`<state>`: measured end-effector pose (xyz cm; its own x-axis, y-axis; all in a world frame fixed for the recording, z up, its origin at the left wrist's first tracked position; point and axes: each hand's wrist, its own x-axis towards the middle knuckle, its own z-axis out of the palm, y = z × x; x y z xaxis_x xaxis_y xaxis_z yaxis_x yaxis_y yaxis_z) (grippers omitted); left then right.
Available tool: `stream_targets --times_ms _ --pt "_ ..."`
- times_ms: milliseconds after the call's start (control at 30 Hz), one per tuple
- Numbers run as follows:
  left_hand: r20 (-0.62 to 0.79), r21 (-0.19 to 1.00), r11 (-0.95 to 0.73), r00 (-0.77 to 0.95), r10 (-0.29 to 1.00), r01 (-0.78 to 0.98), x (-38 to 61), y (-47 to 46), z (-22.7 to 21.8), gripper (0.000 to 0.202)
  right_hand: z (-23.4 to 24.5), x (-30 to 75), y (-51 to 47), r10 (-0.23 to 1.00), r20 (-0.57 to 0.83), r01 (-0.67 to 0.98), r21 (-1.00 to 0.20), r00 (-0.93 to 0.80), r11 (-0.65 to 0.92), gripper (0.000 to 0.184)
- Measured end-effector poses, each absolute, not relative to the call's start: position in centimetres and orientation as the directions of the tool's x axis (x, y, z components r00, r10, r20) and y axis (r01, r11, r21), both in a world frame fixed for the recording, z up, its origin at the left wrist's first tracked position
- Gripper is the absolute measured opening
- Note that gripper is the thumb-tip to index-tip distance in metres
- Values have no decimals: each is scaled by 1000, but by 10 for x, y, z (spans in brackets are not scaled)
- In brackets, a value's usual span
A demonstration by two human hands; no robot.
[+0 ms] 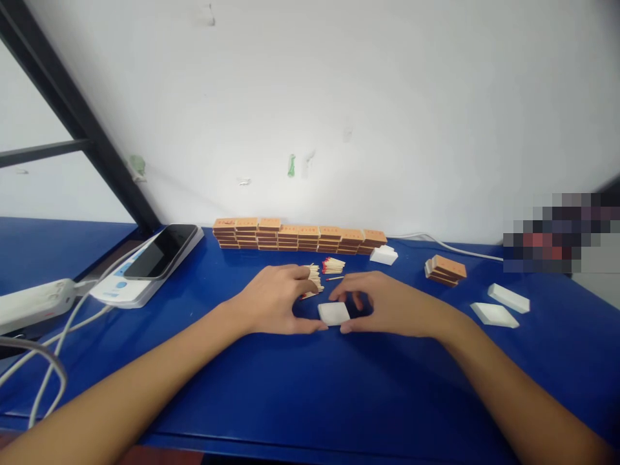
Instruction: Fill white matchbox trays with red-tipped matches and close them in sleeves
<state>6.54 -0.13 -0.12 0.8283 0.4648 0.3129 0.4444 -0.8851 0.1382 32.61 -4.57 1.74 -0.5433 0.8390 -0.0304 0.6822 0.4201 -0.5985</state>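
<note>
A small white matchbox tray [334, 314] lies flat on the blue table between my two hands. My left hand [276, 302] has its thumb tip at the tray's near left corner, while its curled fingers reach over a pile of matches [315, 279]. On the other side, my right hand [394, 303] arches with fingers and thumb apart, the thumb at the near right corner. Whether either thumb presses on the tray I cannot tell. Behind the hands lie a second bunch of red-tipped matches [334, 265] and one loose match [334, 278].
Stacked orange matchboxes [298, 237] line the wall, with a white piece [383, 256] at their right end. Further right are more matchboxes [446, 269] and white trays [508, 298], [494, 315]. A phone [162, 252], power strip [36, 303] and cables occupy the left.
</note>
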Motion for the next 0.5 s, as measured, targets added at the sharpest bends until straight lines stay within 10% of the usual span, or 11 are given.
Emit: stream_targets --times_ms 500 --pt "174 387 -805 822 543 450 75 -13 -2 27 -25 300 -15 849 244 656 -549 -468 519 6"
